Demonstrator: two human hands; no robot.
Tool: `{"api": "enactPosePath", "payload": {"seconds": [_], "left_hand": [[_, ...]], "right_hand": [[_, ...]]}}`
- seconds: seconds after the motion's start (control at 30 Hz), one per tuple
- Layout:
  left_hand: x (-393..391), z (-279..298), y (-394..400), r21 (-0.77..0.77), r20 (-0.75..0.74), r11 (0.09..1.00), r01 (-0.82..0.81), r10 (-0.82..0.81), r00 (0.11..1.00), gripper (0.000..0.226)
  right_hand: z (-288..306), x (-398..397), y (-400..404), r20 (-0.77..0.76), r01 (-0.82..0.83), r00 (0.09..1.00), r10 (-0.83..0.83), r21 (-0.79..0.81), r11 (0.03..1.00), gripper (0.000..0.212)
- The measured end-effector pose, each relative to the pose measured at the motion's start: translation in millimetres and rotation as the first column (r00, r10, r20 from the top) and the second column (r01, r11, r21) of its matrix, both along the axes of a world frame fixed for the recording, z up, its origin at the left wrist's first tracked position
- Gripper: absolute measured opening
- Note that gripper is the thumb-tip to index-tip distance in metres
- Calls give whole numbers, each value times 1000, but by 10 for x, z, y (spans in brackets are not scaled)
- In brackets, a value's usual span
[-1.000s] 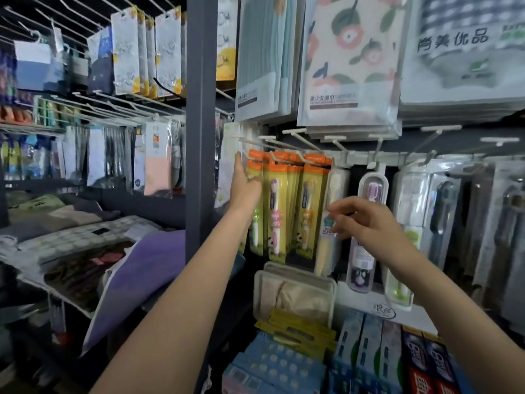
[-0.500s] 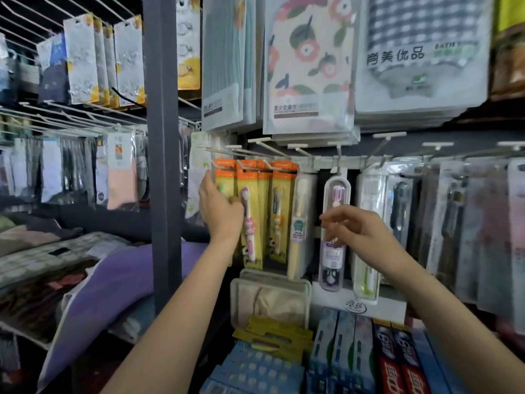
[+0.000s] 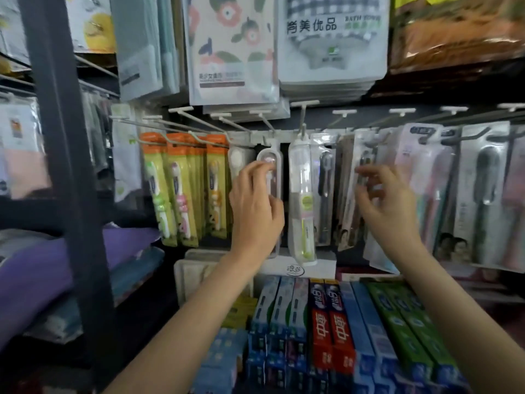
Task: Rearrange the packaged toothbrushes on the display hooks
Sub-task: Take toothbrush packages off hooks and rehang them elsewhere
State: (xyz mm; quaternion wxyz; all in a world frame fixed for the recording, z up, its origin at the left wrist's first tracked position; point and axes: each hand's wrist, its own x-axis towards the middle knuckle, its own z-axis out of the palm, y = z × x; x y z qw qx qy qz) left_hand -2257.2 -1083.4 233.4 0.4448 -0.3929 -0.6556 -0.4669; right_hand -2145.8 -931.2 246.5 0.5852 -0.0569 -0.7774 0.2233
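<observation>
Left hand (image 3: pixel 255 206): fingers (image 3: pixel 257 167) loosely curled on a clear toothbrush case (image 3: pixel 270 166), hanging from its hook (image 3: pixel 265 125); firm grip not confirmed. Right hand (image 3: pixel 386 203): fingers spread, blurred, just before the dark packs (image 3: pixel 348 194); holding nothing visible. Orange packs (image 3: pixel 181 191) at left hang orderly. Rearranging appears mid-course; centre and right rows likely remain.

toothpaste boxes (image 3: pixel 335 331), packaged towels (image 3: pixel 332 38), purple fabric (image 3: pixel 56 257)

Dim, flat light; right hand (image 3: pixel 389 200) motion-blurred, edges bent by wide-angle, glare on plastic pkgs.
</observation>
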Motion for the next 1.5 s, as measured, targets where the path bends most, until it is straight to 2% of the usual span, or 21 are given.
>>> {"api": "enactPosePath", "payload": {"seconds": [0.13,0.17,0.23,0.33,0.4,0.47,0.6,0.67,0.73,0.77,0.9,1.03,1.1,1.2,1.33,1.43,1.5], "left_hand": [[140,-7,323,-25,18,997,75,-75,997,43],[172,-11,414,-32,22,995,92,-92,996,43],[249,-29,595,-72,11,991,111,-110,994,42],[376,-64,838,-134,30,978,158,-155,987,43],[452,-97,983,-151,124,948,280,-263,957,41],[499,-148,1135,-153,232,905,398,-358,904,36],[564,-145,1385,-174,428,860,480,-374,823,37],[576,-123,1464,-174,489,825,537,-401,774,20],[581,-103,1503,-185,479,824,536,-401,781,5],[582,-107,1516,-157,488,820,551,-421,765,6],[695,-103,1539,17,570,751,660,-550,611,11],[788,-103,1564,50,597,760,648,-543,591,16],[760,-85,1511,76,630,778,624,-522,575,12],[627,-44,1350,54,589,818,572,-489,643,12],[462,48,1193,-25,436,873,487,-429,791,10],[443,53,1195,-147,317,924,352,-293,902,10],[434,40,1222,-172,317,929,329,-264,911,11]], "right_hand": [[-40,253,329,-168,236,953,-253,-113,965,45],[-74,286,425,-161,254,946,-280,-164,953,53],[-156,328,616,-51,241,963,-264,-277,930,61],[-282,367,837,162,146,983,-87,-401,904,45],[-348,424,900,213,122,976,-35,-413,903,30],[-441,488,931,292,132,956,-14,-390,911,23],[-707,527,986,535,114,841,77,-315,942,26],[-738,567,1025,543,145,840,24,-267,953,30],[-718,640,1066,510,151,860,-2,-252,956,30],[-720,686,1089,499,149,866,-2,-255,955,30],[-785,803,1197,533,140,846,3,-228,964,38],[-860,779,1150,610,67,790,-62,14,998,59],[-854,758,1103,577,41,816,-39,9,999,59],[-754,759,1048,489,-1,872,31,-61,998,56],[-592,649,1031,240,56,971,-12,-179,982,48],[-552,443,1002,190,32,981,28,-302,953,48],[-589,306,922,162,-37,981,110,-396,918,48]]}}
